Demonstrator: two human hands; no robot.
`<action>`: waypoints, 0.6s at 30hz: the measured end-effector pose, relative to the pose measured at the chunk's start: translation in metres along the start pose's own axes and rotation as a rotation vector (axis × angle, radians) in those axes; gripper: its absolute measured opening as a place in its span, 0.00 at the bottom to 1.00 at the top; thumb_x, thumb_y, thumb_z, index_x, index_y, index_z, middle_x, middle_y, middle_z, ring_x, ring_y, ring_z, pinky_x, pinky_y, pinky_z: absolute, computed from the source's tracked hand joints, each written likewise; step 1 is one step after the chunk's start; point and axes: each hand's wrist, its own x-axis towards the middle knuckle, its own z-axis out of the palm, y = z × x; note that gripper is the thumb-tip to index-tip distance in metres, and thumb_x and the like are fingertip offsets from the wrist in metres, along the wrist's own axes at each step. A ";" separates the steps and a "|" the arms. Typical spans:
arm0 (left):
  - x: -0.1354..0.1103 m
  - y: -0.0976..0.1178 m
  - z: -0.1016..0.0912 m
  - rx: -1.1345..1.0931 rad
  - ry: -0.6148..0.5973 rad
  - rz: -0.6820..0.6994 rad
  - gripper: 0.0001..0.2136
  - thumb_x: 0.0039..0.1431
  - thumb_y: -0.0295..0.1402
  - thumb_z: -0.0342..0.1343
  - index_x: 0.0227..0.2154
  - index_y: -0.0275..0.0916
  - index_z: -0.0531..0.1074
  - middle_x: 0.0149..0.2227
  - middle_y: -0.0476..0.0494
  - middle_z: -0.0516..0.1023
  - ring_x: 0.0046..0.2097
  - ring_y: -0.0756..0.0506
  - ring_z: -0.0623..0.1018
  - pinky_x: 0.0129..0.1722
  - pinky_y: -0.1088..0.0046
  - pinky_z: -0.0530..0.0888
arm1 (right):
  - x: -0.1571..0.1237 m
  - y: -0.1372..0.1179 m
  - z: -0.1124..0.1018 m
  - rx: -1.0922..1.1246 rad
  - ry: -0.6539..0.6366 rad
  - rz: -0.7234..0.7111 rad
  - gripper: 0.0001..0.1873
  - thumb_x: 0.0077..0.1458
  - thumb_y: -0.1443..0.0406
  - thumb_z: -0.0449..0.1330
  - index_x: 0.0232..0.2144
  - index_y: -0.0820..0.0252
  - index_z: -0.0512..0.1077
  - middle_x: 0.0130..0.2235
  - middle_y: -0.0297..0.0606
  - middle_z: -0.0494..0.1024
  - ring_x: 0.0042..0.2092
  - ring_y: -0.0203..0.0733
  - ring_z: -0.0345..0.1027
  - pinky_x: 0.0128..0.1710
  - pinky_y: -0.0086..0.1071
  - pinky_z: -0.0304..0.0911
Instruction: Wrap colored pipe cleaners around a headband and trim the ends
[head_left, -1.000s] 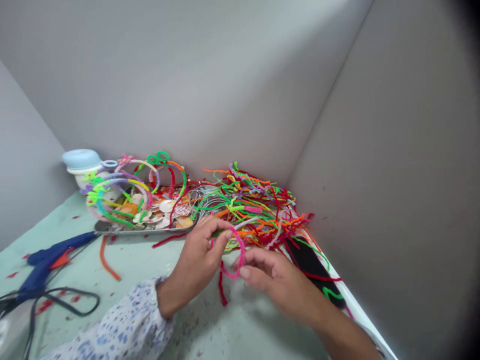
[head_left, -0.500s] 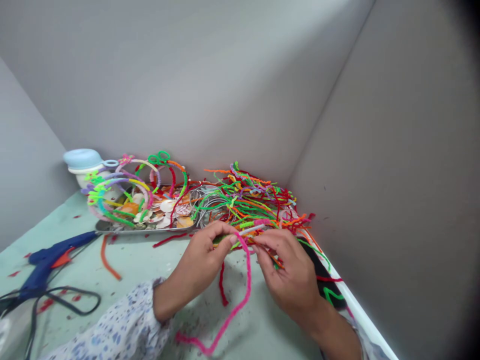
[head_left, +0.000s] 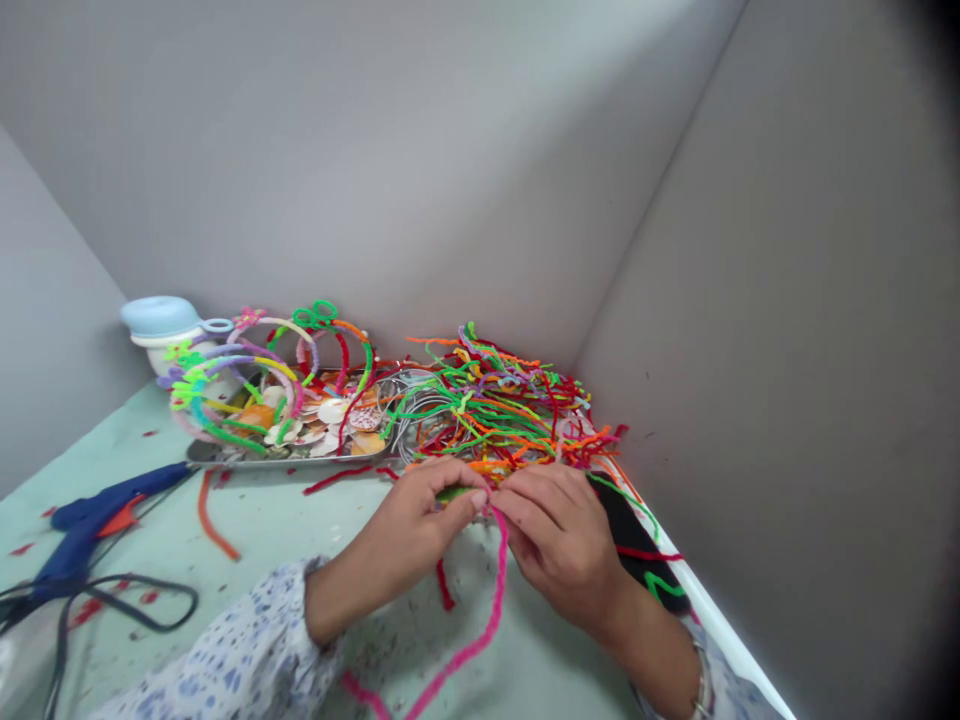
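Observation:
My left hand (head_left: 424,525) is closed, its thumb and forefinger pinching a bright pink pipe cleaner (head_left: 496,600). The long loose end hangs down in a curve towards the front of the table. A bit of green shows inside the left fingers; what it belongs to is mostly hidden. My right hand (head_left: 559,545) is closed too, with its fingertips meeting the left ones on the pink pipe cleaner. Just beyond both hands lies a heap of pipe cleaners (head_left: 510,400) in many colours.
A metal tray (head_left: 277,462) of shells bears several wrapped headbands (head_left: 247,365). Behind it stands a blue-lidded white container (head_left: 161,318). On the left lie a blue glue gun (head_left: 94,520), its black cord and an orange pipe cleaner (head_left: 214,520). Grey walls (head_left: 450,180) enclose the table.
My right hand has moved left and closed in against the left fingertips. The white and pink piece that showed between the hands is now covered. The hanging pink end has shifted lower.

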 end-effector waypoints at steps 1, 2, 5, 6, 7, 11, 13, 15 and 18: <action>0.000 -0.001 0.000 -0.014 -0.007 -0.013 0.09 0.60 0.34 0.50 0.29 0.38 0.73 0.31 0.49 0.76 0.35 0.48 0.73 0.36 0.74 0.68 | -0.001 0.001 0.000 -0.004 -0.002 -0.011 0.10 0.57 0.73 0.56 0.40 0.60 0.72 0.37 0.40 0.78 0.41 0.44 0.69 0.42 0.40 0.64; 0.001 -0.002 -0.001 -0.025 -0.012 -0.030 0.10 0.61 0.34 0.49 0.28 0.38 0.72 0.30 0.50 0.75 0.34 0.48 0.72 0.34 0.74 0.67 | -0.002 0.001 0.001 -0.010 0.001 -0.016 0.10 0.57 0.73 0.56 0.41 0.60 0.72 0.37 0.40 0.78 0.41 0.44 0.69 0.42 0.40 0.64; 0.001 -0.004 -0.001 -0.041 -0.037 -0.069 0.12 0.61 0.35 0.48 0.26 0.37 0.71 0.26 0.51 0.72 0.31 0.49 0.70 0.31 0.75 0.66 | -0.004 0.003 0.002 -0.030 0.015 -0.020 0.10 0.56 0.73 0.56 0.41 0.59 0.72 0.37 0.39 0.79 0.41 0.44 0.69 0.42 0.40 0.64; 0.001 -0.004 -0.001 -0.050 -0.047 -0.076 0.11 0.60 0.35 0.48 0.26 0.37 0.71 0.26 0.51 0.72 0.31 0.49 0.70 0.32 0.75 0.66 | -0.005 0.003 0.002 -0.035 0.020 -0.020 0.10 0.56 0.73 0.56 0.41 0.59 0.72 0.37 0.40 0.79 0.41 0.44 0.70 0.43 0.40 0.64; 0.002 -0.004 -0.001 -0.064 -0.054 -0.081 0.11 0.60 0.35 0.49 0.26 0.37 0.72 0.26 0.50 0.73 0.32 0.48 0.71 0.33 0.75 0.67 | -0.005 0.003 0.002 -0.037 0.026 -0.023 0.10 0.56 0.73 0.57 0.41 0.59 0.72 0.37 0.40 0.79 0.41 0.44 0.70 0.43 0.40 0.64; 0.003 -0.004 0.001 -0.122 -0.033 -0.090 0.08 0.57 0.34 0.52 0.29 0.37 0.74 0.29 0.48 0.76 0.34 0.47 0.73 0.36 0.73 0.69 | -0.006 0.004 0.004 -0.044 0.031 -0.031 0.11 0.55 0.73 0.58 0.41 0.59 0.72 0.37 0.40 0.79 0.42 0.44 0.70 0.44 0.41 0.64; 0.003 -0.004 0.001 -0.125 -0.009 -0.094 0.07 0.56 0.33 0.52 0.29 0.37 0.75 0.29 0.48 0.77 0.34 0.47 0.73 0.36 0.73 0.69 | -0.007 0.004 0.005 -0.042 0.022 -0.035 0.12 0.55 0.73 0.58 0.42 0.60 0.72 0.38 0.40 0.79 0.42 0.45 0.70 0.44 0.41 0.64; 0.003 -0.004 0.002 -0.116 0.011 -0.096 0.07 0.56 0.32 0.53 0.28 0.38 0.75 0.30 0.48 0.77 0.34 0.47 0.74 0.36 0.74 0.69 | -0.007 0.004 0.006 -0.038 0.020 -0.032 0.12 0.55 0.73 0.58 0.42 0.59 0.72 0.38 0.40 0.79 0.42 0.45 0.71 0.45 0.42 0.64; 0.002 -0.003 0.003 -0.105 0.029 -0.091 0.06 0.55 0.31 0.53 0.28 0.38 0.75 0.30 0.48 0.77 0.34 0.47 0.74 0.36 0.74 0.68 | -0.008 0.004 0.006 -0.036 0.024 -0.021 0.12 0.55 0.72 0.57 0.43 0.59 0.72 0.38 0.41 0.79 0.43 0.45 0.71 0.45 0.42 0.65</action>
